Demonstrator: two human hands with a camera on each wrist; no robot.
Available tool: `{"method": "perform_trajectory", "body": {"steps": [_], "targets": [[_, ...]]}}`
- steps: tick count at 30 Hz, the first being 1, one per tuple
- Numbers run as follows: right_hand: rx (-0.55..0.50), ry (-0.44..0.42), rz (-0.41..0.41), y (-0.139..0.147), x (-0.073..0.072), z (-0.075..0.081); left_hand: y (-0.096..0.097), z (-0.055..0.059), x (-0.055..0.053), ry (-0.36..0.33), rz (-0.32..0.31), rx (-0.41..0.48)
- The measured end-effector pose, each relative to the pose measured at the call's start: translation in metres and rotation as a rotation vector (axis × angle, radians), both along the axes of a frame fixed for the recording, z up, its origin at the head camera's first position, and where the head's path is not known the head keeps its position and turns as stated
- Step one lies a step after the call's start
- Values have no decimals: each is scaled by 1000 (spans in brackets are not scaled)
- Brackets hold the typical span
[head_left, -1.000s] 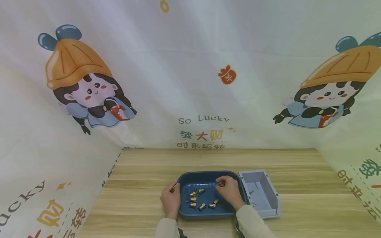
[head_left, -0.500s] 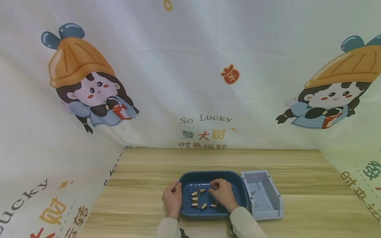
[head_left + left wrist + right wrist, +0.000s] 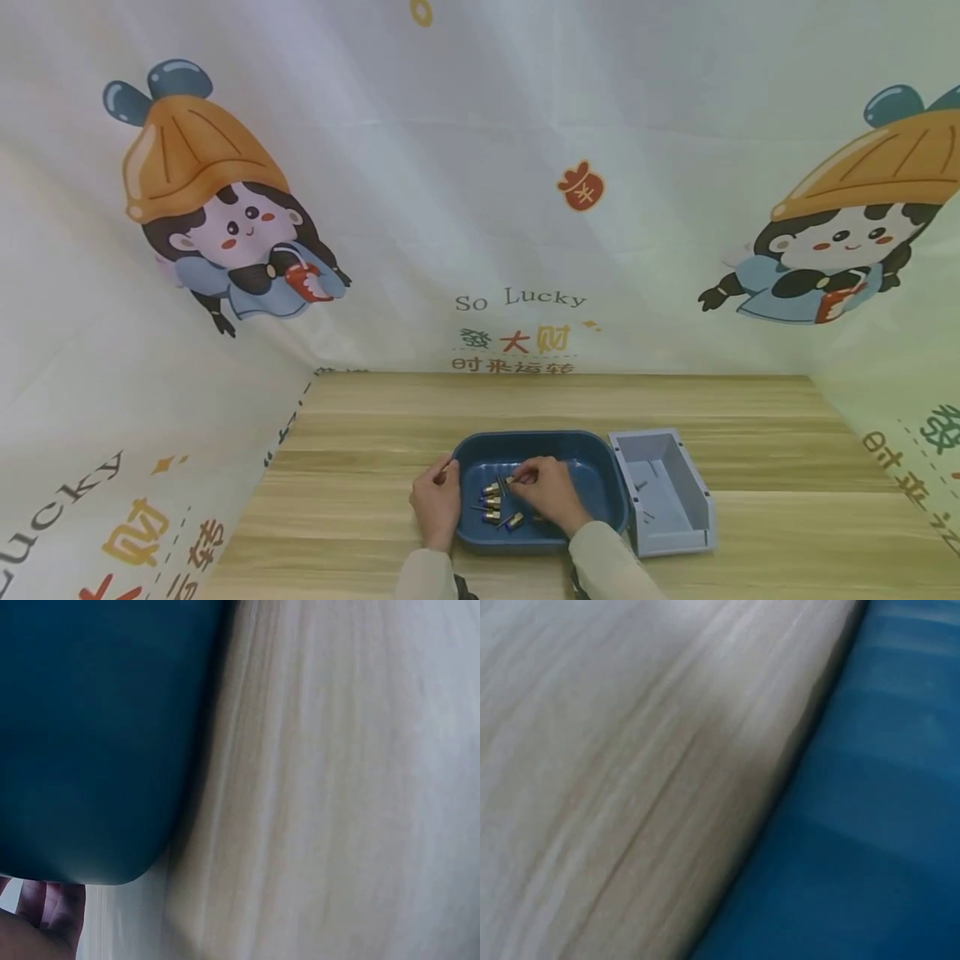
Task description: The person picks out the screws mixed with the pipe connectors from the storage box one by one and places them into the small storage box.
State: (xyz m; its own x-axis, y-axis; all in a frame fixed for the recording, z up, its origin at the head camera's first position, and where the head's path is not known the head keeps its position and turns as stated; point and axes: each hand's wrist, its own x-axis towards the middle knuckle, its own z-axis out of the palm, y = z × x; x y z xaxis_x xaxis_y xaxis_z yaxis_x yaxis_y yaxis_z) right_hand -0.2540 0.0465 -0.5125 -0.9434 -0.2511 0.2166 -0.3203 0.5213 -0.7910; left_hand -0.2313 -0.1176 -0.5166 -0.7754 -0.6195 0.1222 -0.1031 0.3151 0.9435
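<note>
A blue oval-cornered tray [image 3: 596, 502] stands on the table, holding several brass fittings [image 3: 492, 502] with blue collars and a few thin metal screws or pins among them. My left hand [image 3: 437, 507] grips the tray's left rim, thumb against the fingers. In the left wrist view its fingers [image 3: 69, 909] show at the tray's edge. My right hand [image 3: 553, 493] reaches into the tray, fingertips bent together at the uppermost fitting [image 3: 510, 480]. Whether anything is pinched there is hidden. The right wrist view shows only tray wall and tabletop, without the hand.
A grey open-fronted bin [image 3: 701, 540] stands against the tray's right side, with several thin screws or pins [image 3: 641, 485] inside. The wooden table [image 3: 360, 467] runs back to a printed fabric curtain [image 3: 517, 250], which also hangs at both sides.
My right hand has moved left and nearer across the tray, from its far right part to the fittings, and now covers some of them. The left hand stays at the rim.
</note>
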Motion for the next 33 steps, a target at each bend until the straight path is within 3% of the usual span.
{"method": "perform_trajectory", "body": {"steps": [6, 20, 33], "targets": [[7, -10, 45, -3, 0, -1, 0, -1, 0, -8, -2, -4], [32, -27, 63, -5, -5, -9, 0, -1, 1, -23, 4, -14], [50, -8, 78, -7, -7, -7, 0, -1, 1, -14, 0, -16]]}}
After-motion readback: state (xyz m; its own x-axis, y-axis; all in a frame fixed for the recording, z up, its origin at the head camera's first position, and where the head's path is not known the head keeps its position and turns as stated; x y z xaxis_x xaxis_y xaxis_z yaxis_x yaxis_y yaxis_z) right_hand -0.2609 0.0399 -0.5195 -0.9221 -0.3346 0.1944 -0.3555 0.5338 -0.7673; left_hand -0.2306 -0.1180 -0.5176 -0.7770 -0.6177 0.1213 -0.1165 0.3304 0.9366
